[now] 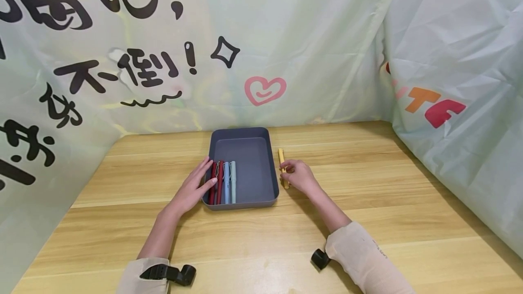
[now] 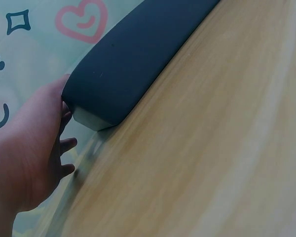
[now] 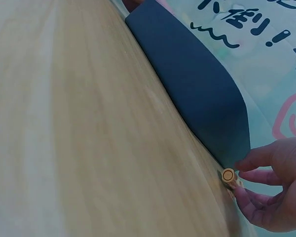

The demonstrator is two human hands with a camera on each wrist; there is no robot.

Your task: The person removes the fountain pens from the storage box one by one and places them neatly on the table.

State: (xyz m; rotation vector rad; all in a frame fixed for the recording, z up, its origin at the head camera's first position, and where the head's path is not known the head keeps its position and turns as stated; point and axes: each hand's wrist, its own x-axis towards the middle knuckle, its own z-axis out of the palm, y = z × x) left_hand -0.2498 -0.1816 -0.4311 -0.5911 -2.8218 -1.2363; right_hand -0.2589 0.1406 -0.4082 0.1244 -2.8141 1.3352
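Note:
A dark grey tray [image 1: 255, 167] lies on the table with two dark red pens [image 1: 219, 183], a light blue pen [image 1: 226, 183] and a pale green pen [image 1: 233, 181] side by side along its left part. My left hand [image 1: 189, 193] rests at the tray's left wall, fingers fairly straight, its thumb reaching over the rim above the red pens. Just right of the tray, a yellow pen [image 1: 281, 155] lies lengthwise on the wood. My right hand [image 1: 299, 176] pinches it from the right; the right wrist view shows thumb and fingers around the pen's end [image 3: 228, 175].
The wooden table [image 1: 367, 171] extends to both sides and in front of the tray. Behind it hangs a printed cloth [image 1: 318, 58], and another cloth [image 1: 461, 58] drops along the right edge. Black wrist cameras [image 1: 187, 275] sit on both sleeves.

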